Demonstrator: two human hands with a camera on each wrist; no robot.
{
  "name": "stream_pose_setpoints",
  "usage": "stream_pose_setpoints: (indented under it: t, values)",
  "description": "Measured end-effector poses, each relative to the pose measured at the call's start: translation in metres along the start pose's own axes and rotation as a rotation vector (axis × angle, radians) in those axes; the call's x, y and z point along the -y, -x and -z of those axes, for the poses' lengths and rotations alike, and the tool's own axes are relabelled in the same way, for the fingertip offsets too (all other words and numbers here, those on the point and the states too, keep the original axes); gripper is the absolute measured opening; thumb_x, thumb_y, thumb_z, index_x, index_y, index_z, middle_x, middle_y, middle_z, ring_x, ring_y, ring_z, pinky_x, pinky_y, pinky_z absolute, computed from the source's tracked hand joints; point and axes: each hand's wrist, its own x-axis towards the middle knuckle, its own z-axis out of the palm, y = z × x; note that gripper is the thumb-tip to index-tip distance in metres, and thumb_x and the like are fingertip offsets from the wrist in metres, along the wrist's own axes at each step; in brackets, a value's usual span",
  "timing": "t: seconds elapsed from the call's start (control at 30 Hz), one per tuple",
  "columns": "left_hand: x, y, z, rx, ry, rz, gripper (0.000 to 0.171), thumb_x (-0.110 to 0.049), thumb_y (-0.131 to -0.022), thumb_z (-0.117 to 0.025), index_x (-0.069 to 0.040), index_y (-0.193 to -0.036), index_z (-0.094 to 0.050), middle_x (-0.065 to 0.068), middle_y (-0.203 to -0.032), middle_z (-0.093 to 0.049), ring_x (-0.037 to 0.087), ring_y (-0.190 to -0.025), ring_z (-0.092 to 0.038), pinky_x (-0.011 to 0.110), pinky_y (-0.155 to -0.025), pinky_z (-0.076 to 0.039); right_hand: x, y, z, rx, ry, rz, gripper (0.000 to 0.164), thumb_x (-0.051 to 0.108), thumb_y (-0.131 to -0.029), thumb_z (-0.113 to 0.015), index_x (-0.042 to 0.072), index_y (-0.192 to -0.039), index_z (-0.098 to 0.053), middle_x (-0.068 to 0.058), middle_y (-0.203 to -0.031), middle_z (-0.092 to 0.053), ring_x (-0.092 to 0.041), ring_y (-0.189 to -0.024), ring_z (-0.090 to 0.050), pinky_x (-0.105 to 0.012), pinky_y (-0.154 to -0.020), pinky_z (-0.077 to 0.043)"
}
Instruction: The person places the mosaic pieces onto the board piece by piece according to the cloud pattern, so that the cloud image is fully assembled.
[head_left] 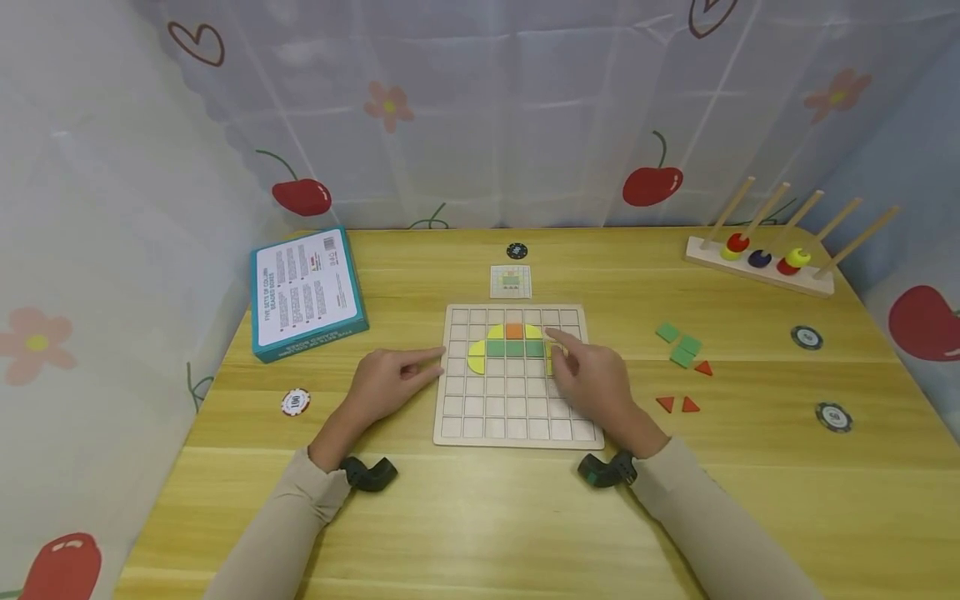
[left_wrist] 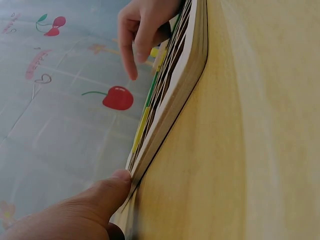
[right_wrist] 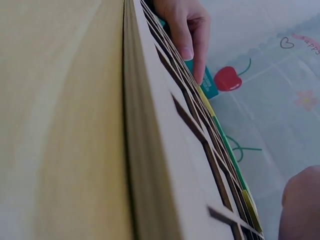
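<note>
A wooden grid board [head_left: 516,408] lies mid-table, with yellow quarter-round pieces [head_left: 477,363], a row of green squares [head_left: 496,347] and one orange square [head_left: 513,332] set in its upper cells. My left hand [head_left: 386,385] touches the board's left edge with its thumb and a finger extended. Over the board's right side is my right hand [head_left: 594,379], index finger stretched toward the yellow piece at the upper right. That hand partly covers the yellow pieces beneath it. The left wrist view shows the left thumb [left_wrist: 112,192] against the board's edge; no piece shows in the right fingers.
A small pattern card [head_left: 511,282] lies behind the board. Loose green squares [head_left: 684,350] and red triangles [head_left: 691,405] are to the right. A teal box [head_left: 307,292] stands at left, a peg stand with beads [head_left: 761,265] at back right. Several poker chips [head_left: 296,402] lie around.
</note>
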Motion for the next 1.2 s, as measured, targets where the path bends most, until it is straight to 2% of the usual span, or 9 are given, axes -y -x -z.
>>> stream_pose_setpoints:
  t: [0.13,0.3,0.43,0.5,0.7,0.83,1.0,1.2]
  values:
    - [-0.001,0.001,0.0,0.008,0.001,0.002,0.033,-0.042,-0.095,-0.074,-0.029,-0.125,-0.076,-0.012,-0.053,-0.038,0.006,-0.05,-0.033,0.028,-0.051,-0.028,-0.006,0.005,0.005,-0.139,-0.032,-0.047,0.027,0.008,-0.095,-0.065,0.006,-0.119,-0.076,0.009,-0.053,-0.038,-0.004,-0.043,-0.027,-0.025,-0.04,-0.023]
    - [-0.001,0.0,0.001,0.004,-0.001,-0.005,0.033,-0.042,-0.095,-0.073,-0.029,-0.125,-0.076,-0.012,-0.053,-0.038,0.006,-0.05,-0.033,0.028,-0.051,-0.029,-0.019,0.014,0.02,-0.293,0.009,-0.087,0.023,0.003,-0.091,-0.067,0.004,-0.112,-0.078,0.008,-0.052,-0.04,0.002,-0.044,-0.025,-0.024,-0.039,-0.022]
    - [0.0,-0.001,0.002,0.0,-0.007,-0.006,0.033,-0.043,-0.095,-0.074,-0.03,-0.125,-0.076,-0.012,-0.053,-0.039,0.006,-0.05,-0.035,0.029,-0.051,-0.03,-0.038,0.02,0.042,-0.405,0.063,-0.136,0.019,0.003,-0.091,-0.068,0.001,-0.106,-0.079,0.005,-0.049,-0.041,0.002,-0.044,-0.024,-0.024,-0.039,-0.021]
    - [0.0,-0.001,0.002,0.003,-0.006,-0.007,0.033,-0.042,-0.095,-0.074,-0.03,-0.125,-0.076,-0.012,-0.053,-0.04,0.006,-0.05,-0.035,0.029,-0.052,-0.03,-0.047,0.025,0.055,-0.418,0.086,-0.191,0.018,0.006,-0.092,-0.066,0.001,-0.104,-0.079,0.004,-0.048,-0.04,0.001,-0.042,-0.023,-0.024,-0.039,-0.02]
    - [0.0,-0.002,0.001,0.01,-0.003,-0.006,0.033,-0.042,-0.095,-0.074,-0.029,-0.126,-0.076,-0.012,-0.053,-0.039,0.006,-0.05,-0.034,0.029,-0.052,-0.03,-0.069,0.047,0.092,-0.246,0.177,-0.443,0.026,0.024,-0.098,-0.065,0.001,-0.099,-0.078,0.001,-0.049,-0.043,-0.007,-0.038,-0.028,-0.027,-0.039,-0.022]
    - [-0.001,-0.001,0.002,0.014,0.0,0.0,0.033,-0.042,-0.095,-0.074,-0.029,-0.125,-0.076,-0.012,-0.053,-0.038,0.006,-0.05,-0.033,0.028,-0.052,-0.029,-0.073,0.056,0.101,-0.136,0.234,-0.542,0.033,0.034,-0.097,-0.069,0.002,-0.096,-0.077,-0.002,-0.052,-0.047,-0.014,-0.042,-0.034,-0.031,-0.04,-0.024]
    - [-0.001,0.001,0.002,0.018,0.007,0.007,0.033,-0.041,-0.095,-0.074,-0.03,-0.126,-0.075,-0.012,-0.053,-0.038,0.006,-0.05,-0.033,0.028,-0.051,-0.029,-0.07,0.056,0.104,-0.025,0.249,-0.585,0.046,0.045,-0.095,-0.069,0.0,-0.102,-0.074,-0.003,-0.052,-0.046,-0.022,-0.046,-0.039,-0.033,-0.041,-0.026]
    - [-0.001,0.0,0.001,0.013,-0.002,-0.002,0.033,-0.042,-0.095,-0.074,-0.029,-0.126,-0.076,-0.012,-0.054,-0.038,0.006,-0.05,-0.033,0.028,-0.052,-0.029,-0.072,0.056,0.104,-0.027,0.262,-0.571,0.05,0.046,-0.093,-0.074,-0.004,-0.101,-0.073,-0.003,-0.052,-0.045,-0.021,-0.045,-0.038,-0.033,-0.039,-0.025]
